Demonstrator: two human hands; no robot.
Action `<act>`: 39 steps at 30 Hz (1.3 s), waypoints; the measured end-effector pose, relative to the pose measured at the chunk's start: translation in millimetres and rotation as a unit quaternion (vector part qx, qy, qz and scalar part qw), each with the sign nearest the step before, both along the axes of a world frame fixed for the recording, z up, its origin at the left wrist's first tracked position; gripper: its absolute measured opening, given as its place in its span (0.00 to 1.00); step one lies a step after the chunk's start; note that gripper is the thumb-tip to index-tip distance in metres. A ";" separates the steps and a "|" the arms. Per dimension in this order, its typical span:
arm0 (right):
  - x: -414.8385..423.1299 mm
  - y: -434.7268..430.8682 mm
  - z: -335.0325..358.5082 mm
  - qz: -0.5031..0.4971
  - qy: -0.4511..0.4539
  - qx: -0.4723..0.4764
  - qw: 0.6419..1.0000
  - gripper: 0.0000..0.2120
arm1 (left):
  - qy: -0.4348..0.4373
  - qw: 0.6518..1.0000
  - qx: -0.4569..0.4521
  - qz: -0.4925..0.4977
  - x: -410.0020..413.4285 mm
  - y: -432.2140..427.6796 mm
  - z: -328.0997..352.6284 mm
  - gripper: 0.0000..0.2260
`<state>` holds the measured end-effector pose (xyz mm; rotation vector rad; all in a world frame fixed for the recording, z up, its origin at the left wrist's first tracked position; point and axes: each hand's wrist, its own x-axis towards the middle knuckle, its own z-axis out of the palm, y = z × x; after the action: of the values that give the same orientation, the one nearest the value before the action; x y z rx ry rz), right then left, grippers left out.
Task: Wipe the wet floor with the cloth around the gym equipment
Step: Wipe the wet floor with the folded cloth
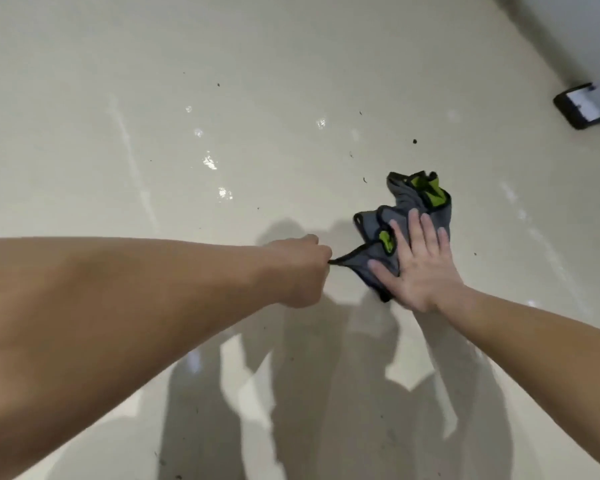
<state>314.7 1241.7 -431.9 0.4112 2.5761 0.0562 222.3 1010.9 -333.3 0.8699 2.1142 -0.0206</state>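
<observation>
A crumpled grey cloth (409, 206) with black edging and lime-green patches lies on the pale glossy floor (153, 98). My right hand (416, 268) presses flat on its near part, fingers straight and spread. My left hand (300, 268) pinches the cloth's left corner and holds it pulled taut to the left. Small wet patches (210, 162) glint on the floor to the upper left of the cloth.
A dark phone (587, 105) with a lit screen lies on the floor at the far right, near the base of a white wall (575, 36). Dark specks of dirt (414, 141) are scattered around the cloth. My shadows fall across the near floor.
</observation>
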 end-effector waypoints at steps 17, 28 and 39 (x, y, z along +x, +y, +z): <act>104.8 -279.3 -16.4 0.171 0.121 -0.232 0.950 0.44 | 0.037 0.993 -0.066 0.087 23.8 -160.8 11.8 0.25; 56.9 -209.9 20.0 0.249 0.229 -0.361 0.869 0.12 | 0.212 0.976 0.012 -0.045 114.5 -171.8 -74.2 0.37; -48.0 -253.1 59.2 0.068 -0.001 -0.311 0.948 0.07 | 0.177 0.962 0.152 -0.142 41.8 -244.7 -114.9 0.31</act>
<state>266.7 988.7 -372.7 -0.0054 2.4461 -0.6873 264.0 766.2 -448.2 1.4408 2.3392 0.0001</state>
